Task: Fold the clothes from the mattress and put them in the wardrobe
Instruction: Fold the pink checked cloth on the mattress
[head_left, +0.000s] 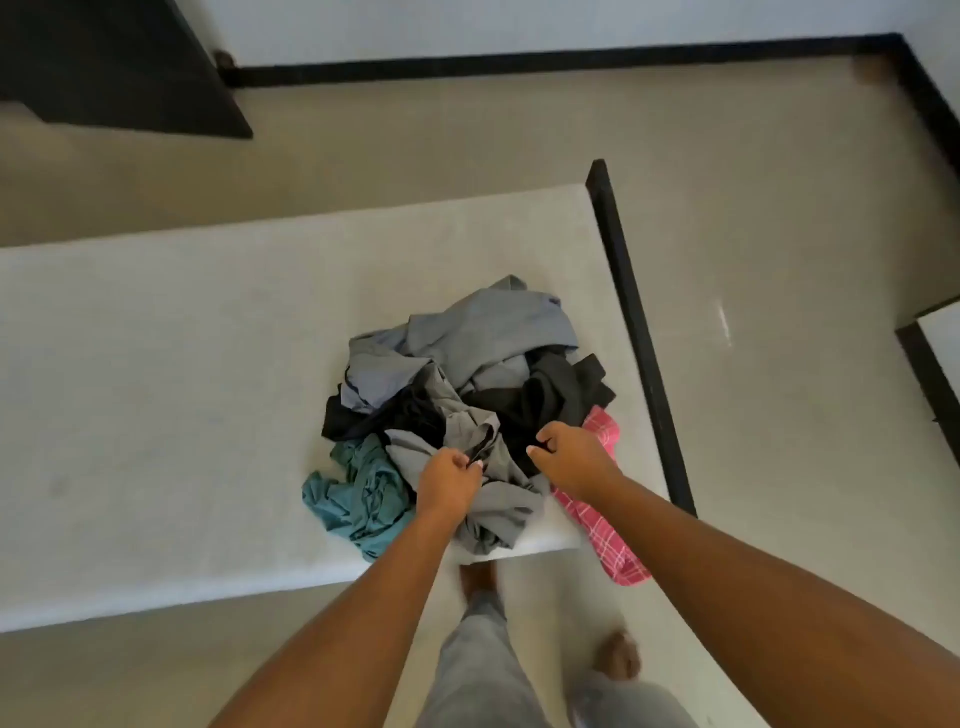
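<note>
A heap of crumpled clothes lies on the near right end of a white mattress (182, 338). On top of the heap are a grey-blue shirt (488, 327) and black garments (550, 400). A teal garment (358, 493) lies at its left, and a pink checked cloth (608, 525) hangs over the near right corner. A grey garment (493, 499) sits at the front. My left hand (449, 483) pinches this grey garment at its dark-trimmed edge. My right hand (569, 454) grips fabric at the edge of the same grey garment, beside the black clothes.
A black bed-frame rail (639, 332) runs along the mattress's right side. Beige floor surrounds the bed, with black skirting (519, 65) at the far wall. A dark panel (130, 67) stands at the top left. My legs and bare feet (618, 657) stand at the mattress's near edge.
</note>
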